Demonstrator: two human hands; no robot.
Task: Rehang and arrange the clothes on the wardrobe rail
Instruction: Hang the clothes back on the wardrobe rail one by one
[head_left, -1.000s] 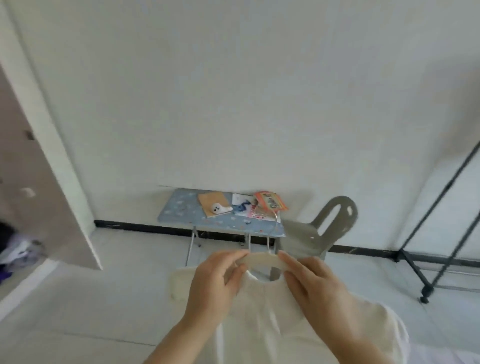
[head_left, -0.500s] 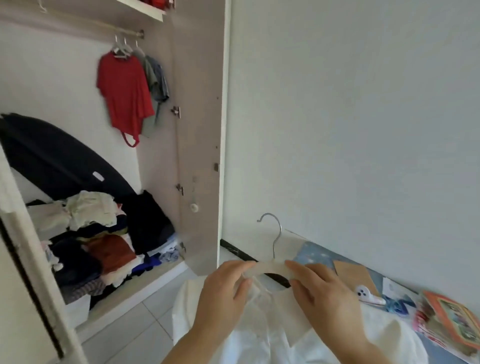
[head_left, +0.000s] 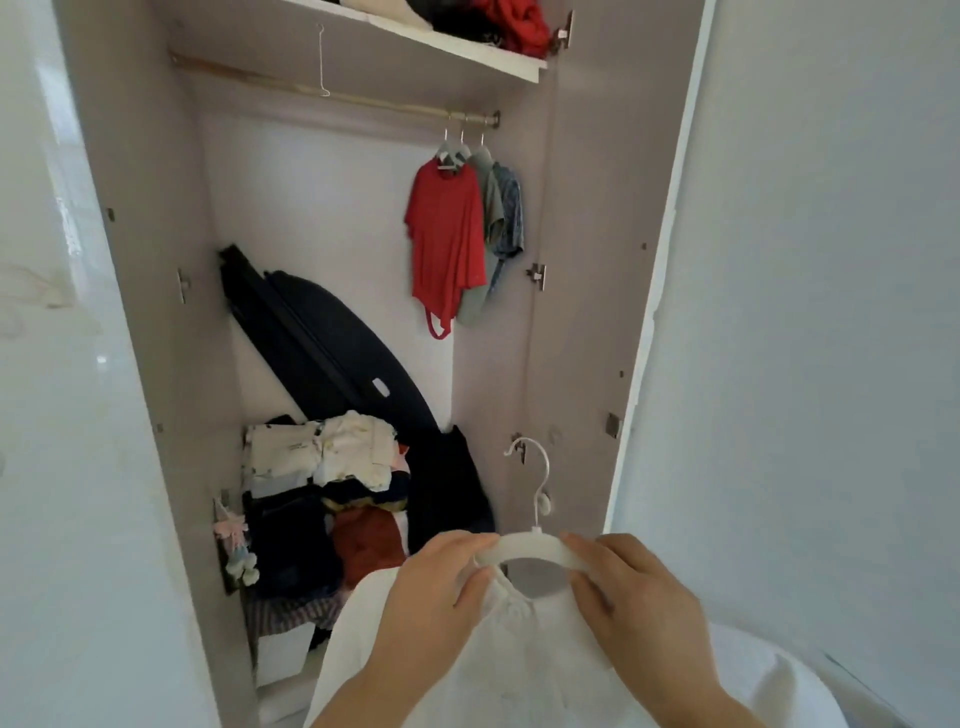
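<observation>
– How far along is it?

– Early, I'd say. Starting at the left, the wardrobe rail (head_left: 332, 96) is bare but for one thin wire hanger (head_left: 323, 62). Below it something long and dark (head_left: 322, 332) leans against the back wall, a bag or a cover, I can't tell which from here. Under that sits a heap of folded clothes (head_left: 337, 467). Only three garments hang, crowded at the rail's right end: a red T-shirt (head_left: 447, 234), a grey-green top (head_left: 491, 208) and a blue one (head_left: 511, 208) behind.

– And the piece in hand?

– A white top (head_left: 519, 649), held low in front of the open wardrobe, well below the rail. It's already on a white hanger (head_left: 530, 551). The left hand (head_left: 431, 587) pinches the hanger's left shoulder, thumb beneath and fingers over. The right hand (head_left: 634, 597) grips the other shoulder the same way. The metal hook (head_left: 535, 467) stands upright between them, free.

– So hanging it comes next?

– That's my reading. It needs a lift up to the rail, with the hook turned to catch over it, probably in the open stretch left of the red T-shirt.

– What's the top like?

– Soft, plain, pale. The neckline gathers round the hanger's neck and the cloth drapes loose below the wrists. It should swing a bit on the way up.
</observation>
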